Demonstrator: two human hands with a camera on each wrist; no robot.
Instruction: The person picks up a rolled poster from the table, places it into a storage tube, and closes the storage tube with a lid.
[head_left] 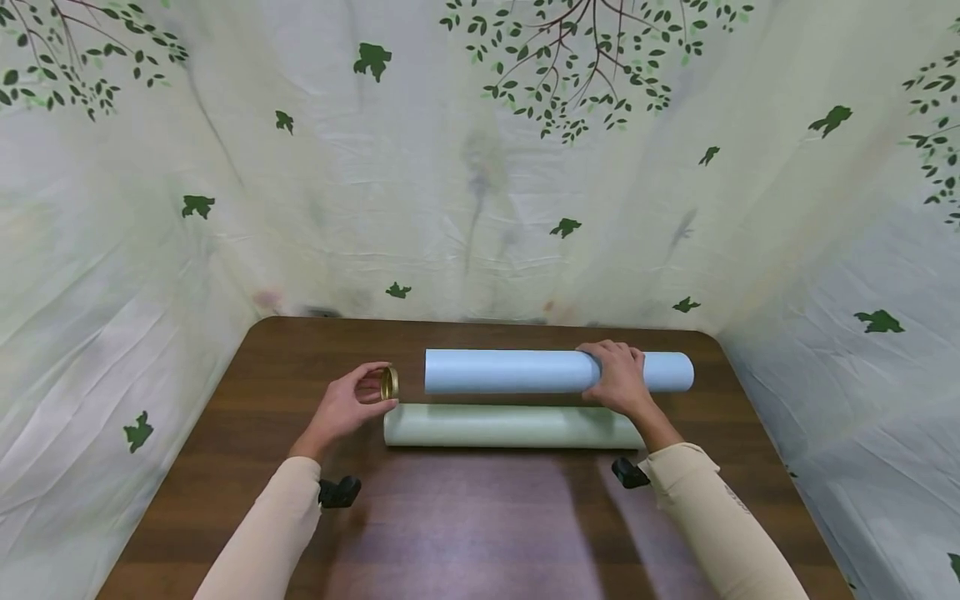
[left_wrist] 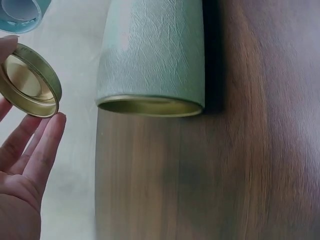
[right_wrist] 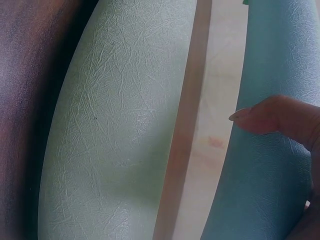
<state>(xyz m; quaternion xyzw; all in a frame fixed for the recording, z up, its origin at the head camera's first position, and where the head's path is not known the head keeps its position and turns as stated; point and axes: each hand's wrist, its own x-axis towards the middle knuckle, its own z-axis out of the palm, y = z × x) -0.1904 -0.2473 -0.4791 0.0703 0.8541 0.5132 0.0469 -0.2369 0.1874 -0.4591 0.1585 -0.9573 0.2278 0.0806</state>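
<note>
My left hand (head_left: 350,404) pinches a round gold metal cap (head_left: 389,383) between fingers and thumb. In the left wrist view the rimmed cap (left_wrist: 31,82) is tilted, its recessed face showing. A little to its right is the left end of a light blue cardboard tube (head_left: 510,371); in the left wrist view that tube end (left_wrist: 21,17) looks hollow. My right hand (head_left: 621,375) grips the blue tube near its right end, thumb (right_wrist: 272,116) on the near side. Nearer to me, a pale green textured tube (head_left: 502,426) lies along the table, with a gold metal rim (left_wrist: 150,106) at its left end.
Both tubes are over a brown wooden table (head_left: 465,517), roughly parallel to its far edge. White fabric (head_left: 322,225) printed with leaves and branches hangs behind the table and at both sides. A black wrist camera (head_left: 340,492) sits at my left cuff.
</note>
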